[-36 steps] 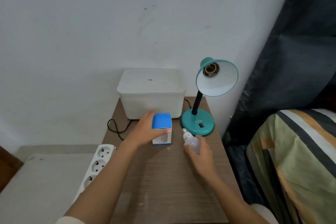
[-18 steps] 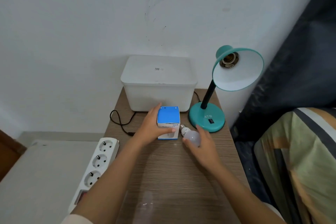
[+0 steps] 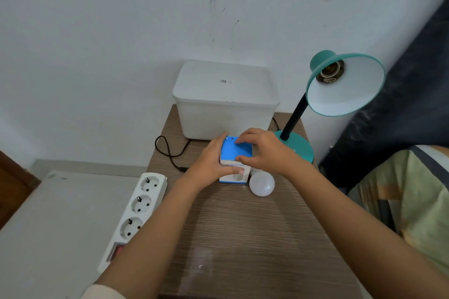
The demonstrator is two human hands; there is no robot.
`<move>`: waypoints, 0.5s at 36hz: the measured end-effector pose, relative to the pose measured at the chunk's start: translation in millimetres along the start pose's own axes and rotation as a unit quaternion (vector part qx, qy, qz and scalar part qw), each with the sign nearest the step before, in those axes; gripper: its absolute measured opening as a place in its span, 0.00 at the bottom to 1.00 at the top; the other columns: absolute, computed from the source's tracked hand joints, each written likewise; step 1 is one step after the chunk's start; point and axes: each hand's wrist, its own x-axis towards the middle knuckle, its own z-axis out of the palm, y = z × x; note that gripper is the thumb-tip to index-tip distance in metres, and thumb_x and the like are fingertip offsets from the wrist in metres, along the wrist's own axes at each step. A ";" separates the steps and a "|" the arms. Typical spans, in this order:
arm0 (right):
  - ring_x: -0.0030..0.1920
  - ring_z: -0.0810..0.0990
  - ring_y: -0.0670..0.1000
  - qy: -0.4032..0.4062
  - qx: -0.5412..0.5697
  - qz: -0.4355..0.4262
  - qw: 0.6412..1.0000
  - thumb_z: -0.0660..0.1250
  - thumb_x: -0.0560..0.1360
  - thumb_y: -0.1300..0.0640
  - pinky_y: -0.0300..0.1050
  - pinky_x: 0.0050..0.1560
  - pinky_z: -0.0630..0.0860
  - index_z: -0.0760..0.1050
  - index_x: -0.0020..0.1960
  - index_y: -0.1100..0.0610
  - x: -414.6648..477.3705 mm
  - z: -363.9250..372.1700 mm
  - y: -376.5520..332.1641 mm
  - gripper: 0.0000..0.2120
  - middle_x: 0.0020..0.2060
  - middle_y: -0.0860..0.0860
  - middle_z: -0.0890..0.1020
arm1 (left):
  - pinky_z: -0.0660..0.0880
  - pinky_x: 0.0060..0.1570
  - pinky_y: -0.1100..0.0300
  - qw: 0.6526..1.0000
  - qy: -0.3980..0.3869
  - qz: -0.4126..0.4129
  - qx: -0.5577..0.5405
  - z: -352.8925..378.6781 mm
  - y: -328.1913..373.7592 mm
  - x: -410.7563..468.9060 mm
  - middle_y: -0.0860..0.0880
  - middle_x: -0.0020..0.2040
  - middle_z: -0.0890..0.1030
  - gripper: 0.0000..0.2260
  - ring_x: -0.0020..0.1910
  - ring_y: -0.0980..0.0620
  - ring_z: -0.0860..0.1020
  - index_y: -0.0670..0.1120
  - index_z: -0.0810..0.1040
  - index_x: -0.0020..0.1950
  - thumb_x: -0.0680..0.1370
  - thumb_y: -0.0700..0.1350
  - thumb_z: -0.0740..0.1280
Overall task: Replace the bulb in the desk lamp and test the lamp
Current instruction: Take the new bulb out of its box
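A teal desk lamp stands at the table's back right, its shade tilted toward me and its socket empty. A small blue-and-white bulb box stands in the middle of the wooden table. My left hand grips the box's left side and front. My right hand rests its fingertips on the box's blue top flap. A white bulb lies loose on the table just right of the box, under my right wrist.
A white lidded plastic bin sits against the wall behind the box. A white power strip lies on the lower surface to the left, with a black cable nearby. A striped bed cover is at the right.
My right hand has let go of the white bulb, which now lies on the table, and has moved up onto the top of the box. My left hand still holds the box.
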 end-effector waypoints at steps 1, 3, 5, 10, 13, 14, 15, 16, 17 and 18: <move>0.57 0.75 0.50 -0.014 -0.004 -0.002 1.000 0.70 0.71 0.50 0.44 0.59 0.73 0.76 0.62 0.56 1.7 -3.2 -0.8 0.21 0.58 0.51 0.78 | 0.62 0.65 0.60 1.000 -0.001 0.000 0.003 -0.1 -0.3 0.3 0.51 0.75 0.60 0.48 0.72 0.53 0.62 0.50 0.52 0.76 0.65 0.57 0.76; 0.58 0.75 0.50 -0.040 -0.012 -0.004 0.999 0.70 0.71 0.50 0.44 0.58 0.74 0.75 0.63 0.56 5.3 -8.8 -3.2 0.22 0.59 0.51 0.77 | 0.62 0.63 0.61 1.000 -0.004 0.003 0.005 0.2 -0.9 0.5 0.51 0.75 0.60 0.48 0.71 0.53 0.62 0.50 0.52 0.76 0.65 0.57 0.76; 0.57 0.75 0.51 -0.059 -0.022 -0.007 0.998 0.71 0.70 0.50 0.46 0.57 0.74 0.75 0.63 0.56 8.8 -12.3 -6.0 0.23 0.59 0.51 0.77 | 0.61 0.63 0.61 1.000 -0.006 0.004 0.004 0.5 -1.4 0.7 0.51 0.75 0.60 0.47 0.72 0.53 0.62 0.50 0.52 0.76 0.65 0.56 0.76; 0.59 0.76 0.53 -0.057 -0.069 -0.029 0.996 0.69 0.72 0.52 0.48 0.59 0.74 0.75 0.63 0.58 10.6 -11.2 -10.0 0.22 0.62 0.53 0.77 | 0.62 0.64 0.61 1.000 -0.009 -0.002 -0.001 0.2 -2.5 1.5 0.51 0.75 0.59 0.47 0.72 0.53 0.62 0.50 0.51 0.76 0.66 0.54 0.76; 0.57 0.78 0.55 -0.013 -0.096 -0.070 0.993 0.67 0.74 0.53 0.51 0.57 0.76 0.78 0.60 0.59 2.1 -4.1 -10.1 0.17 0.57 0.56 0.81 | 0.62 0.64 0.62 1.000 -0.013 0.000 -0.010 -2.0 -2.5 2.4 0.51 0.75 0.59 0.47 0.72 0.53 0.62 0.50 0.50 0.77 0.67 0.52 0.76; 0.53 0.80 0.56 0.021 -0.088 -0.082 0.993 0.66 0.74 0.55 0.52 0.54 0.78 0.80 0.57 0.60 -0.8 -1.4 -8.4 0.14 0.53 0.57 0.83 | 0.61 0.64 0.62 1.000 -0.015 -0.001 -0.018 -2.9 -2.9 3.0 0.51 0.75 0.59 0.47 0.72 0.53 0.61 0.50 0.49 0.77 0.67 0.52 0.76; 0.49 0.82 0.56 0.062 -0.066 -0.085 0.992 0.65 0.74 0.57 0.52 0.51 0.79 0.81 0.54 0.61 -2.4 0.5 -6.8 0.12 0.49 0.57 0.85 | 0.61 0.65 0.62 1.000 -0.018 -0.003 -0.024 -3.5 -3.4 3.5 0.51 0.76 0.59 0.47 0.72 0.53 0.61 0.51 0.48 0.77 0.67 0.52 0.76; 0.46 0.83 0.54 0.106 -0.028 -0.070 0.992 0.65 0.74 0.58 0.49 0.49 0.80 0.81 0.52 0.61 -2.5 0.4 -6.0 0.11 0.46 0.57 0.86 | 0.61 0.68 0.60 0.999 -0.020 -0.003 -0.027 -3.7 -3.4 4.0 0.51 0.76 0.60 0.48 0.73 0.53 0.61 0.53 0.48 0.77 0.67 0.52 0.76; 0.45 0.82 0.51 0.143 0.019 -0.039 0.989 0.65 0.75 0.59 0.42 0.49 0.79 0.82 0.53 0.61 -1.0 -1.5 -5.9 0.10 0.46 0.56 0.86 | 0.62 0.70 0.55 0.999 -0.022 -0.004 -0.029 -3.6 -3.3 4.0 0.51 0.75 0.61 0.49 0.72 0.53 0.62 0.56 0.48 0.76 0.65 0.54 0.77; 0.45 0.81 0.48 0.175 0.066 -0.005 0.982 0.65 0.76 0.59 0.35 0.49 0.76 0.81 0.54 0.61 1.9 -4.1 -5.5 0.10 0.47 0.55 0.86 | 0.65 0.69 0.51 0.999 -0.024 -0.002 -0.032 -3.3 -2.5 3.4 0.52 0.74 0.63 0.49 0.71 0.53 0.65 0.59 0.48 0.75 0.64 0.56 0.77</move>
